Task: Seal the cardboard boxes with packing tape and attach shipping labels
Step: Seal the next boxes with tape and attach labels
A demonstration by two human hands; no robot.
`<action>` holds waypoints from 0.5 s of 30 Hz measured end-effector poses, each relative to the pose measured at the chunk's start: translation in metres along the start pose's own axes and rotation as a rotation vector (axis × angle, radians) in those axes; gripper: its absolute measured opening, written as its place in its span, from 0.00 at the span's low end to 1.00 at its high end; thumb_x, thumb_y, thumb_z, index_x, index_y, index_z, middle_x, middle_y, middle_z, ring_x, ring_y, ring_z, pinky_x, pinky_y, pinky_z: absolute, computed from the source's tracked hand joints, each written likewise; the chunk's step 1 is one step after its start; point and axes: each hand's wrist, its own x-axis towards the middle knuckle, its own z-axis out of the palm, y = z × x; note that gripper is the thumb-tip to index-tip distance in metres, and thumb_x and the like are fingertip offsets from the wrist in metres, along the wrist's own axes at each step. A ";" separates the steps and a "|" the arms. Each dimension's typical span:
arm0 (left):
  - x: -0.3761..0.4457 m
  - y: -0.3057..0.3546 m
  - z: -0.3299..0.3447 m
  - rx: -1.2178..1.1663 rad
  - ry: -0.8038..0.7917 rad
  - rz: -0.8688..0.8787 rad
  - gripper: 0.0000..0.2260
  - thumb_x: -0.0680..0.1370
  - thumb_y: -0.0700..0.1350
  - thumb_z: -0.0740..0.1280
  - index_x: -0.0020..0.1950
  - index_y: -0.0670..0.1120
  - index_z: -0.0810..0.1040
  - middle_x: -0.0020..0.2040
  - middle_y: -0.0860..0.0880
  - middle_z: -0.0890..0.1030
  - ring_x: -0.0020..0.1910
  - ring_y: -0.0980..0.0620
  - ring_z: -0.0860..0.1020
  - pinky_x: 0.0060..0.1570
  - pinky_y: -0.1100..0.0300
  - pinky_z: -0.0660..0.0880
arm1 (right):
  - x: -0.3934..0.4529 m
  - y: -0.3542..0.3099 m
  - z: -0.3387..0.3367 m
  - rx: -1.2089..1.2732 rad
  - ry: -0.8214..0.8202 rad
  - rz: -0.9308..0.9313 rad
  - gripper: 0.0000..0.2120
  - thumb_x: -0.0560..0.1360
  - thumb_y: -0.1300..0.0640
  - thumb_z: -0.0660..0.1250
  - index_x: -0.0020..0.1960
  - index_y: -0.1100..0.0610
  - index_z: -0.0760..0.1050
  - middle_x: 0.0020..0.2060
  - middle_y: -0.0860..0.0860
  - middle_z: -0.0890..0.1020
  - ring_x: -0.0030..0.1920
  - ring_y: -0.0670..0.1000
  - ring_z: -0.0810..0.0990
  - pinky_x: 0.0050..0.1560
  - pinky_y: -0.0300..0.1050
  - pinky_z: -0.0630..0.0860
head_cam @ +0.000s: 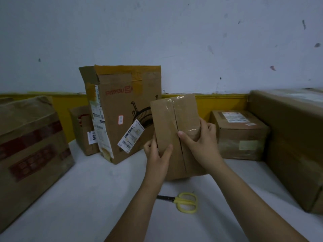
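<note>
right now a small brown cardboard box (174, 135) is standing tilted on the white table surface (87, 198), its flap seam facing the camera and clear packing tape (185, 116) shining over the upper part of that seam. the left hand (158, 151) is gripping the box's left edge, thumb lying across the front face and the other fingers wrapping behind. the right hand (201, 142) is clamping the right side, its thumb pressing just beside the seam and its fingers curling round the right edge. a pair of yellow-handled scissors (183, 202) is lying flat on the table, near the person, below the held box and partly hidden by the left forearm. behind the box a tall worn cardboard carton with red print and a fan drawing (122, 109) is standing upright, a white barcode label (131, 136) hanging off its front. a wide carton with dark red tape (29, 154) is sitting at the far left, a small labelled carton (241, 133) at the right, and a large brown carton (293, 140) is filling the right edge.
</note>
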 end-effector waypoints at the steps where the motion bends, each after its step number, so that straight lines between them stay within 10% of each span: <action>1: -0.002 -0.002 0.002 0.023 0.000 0.010 0.26 0.81 0.47 0.66 0.78 0.55 0.62 0.69 0.54 0.61 0.50 0.77 0.71 0.44 0.80 0.70 | -0.003 0.001 0.002 0.014 0.015 -0.008 0.39 0.71 0.41 0.73 0.76 0.49 0.60 0.66 0.51 0.65 0.64 0.49 0.69 0.65 0.46 0.70; 5: -0.003 -0.003 -0.001 0.069 -0.015 0.070 0.30 0.79 0.57 0.67 0.79 0.57 0.60 0.75 0.54 0.62 0.67 0.64 0.68 0.56 0.75 0.68 | -0.007 0.001 -0.001 0.108 -0.035 -0.051 0.33 0.76 0.47 0.70 0.76 0.50 0.61 0.62 0.43 0.76 0.60 0.41 0.75 0.53 0.30 0.72; 7: -0.002 -0.002 -0.003 0.048 -0.019 0.068 0.33 0.76 0.64 0.65 0.78 0.60 0.60 0.75 0.55 0.65 0.70 0.59 0.68 0.63 0.65 0.70 | 0.000 0.005 -0.007 0.155 -0.140 -0.025 0.29 0.79 0.49 0.66 0.77 0.47 0.60 0.63 0.42 0.77 0.61 0.42 0.75 0.58 0.37 0.73; 11: -0.002 0.009 -0.009 0.065 -0.017 0.092 0.21 0.81 0.58 0.56 0.74 0.62 0.63 0.68 0.55 0.65 0.59 0.77 0.66 0.54 0.82 0.64 | 0.006 0.019 -0.019 0.344 -0.165 0.125 0.22 0.80 0.50 0.64 0.73 0.44 0.67 0.61 0.42 0.79 0.63 0.47 0.76 0.65 0.53 0.73; 15: 0.006 0.003 -0.016 0.172 -0.052 0.117 0.27 0.76 0.60 0.60 0.76 0.62 0.61 0.71 0.50 0.61 0.70 0.60 0.63 0.67 0.72 0.60 | 0.011 0.028 -0.033 0.475 -0.162 0.205 0.19 0.79 0.51 0.66 0.70 0.48 0.72 0.59 0.45 0.82 0.59 0.48 0.80 0.64 0.56 0.75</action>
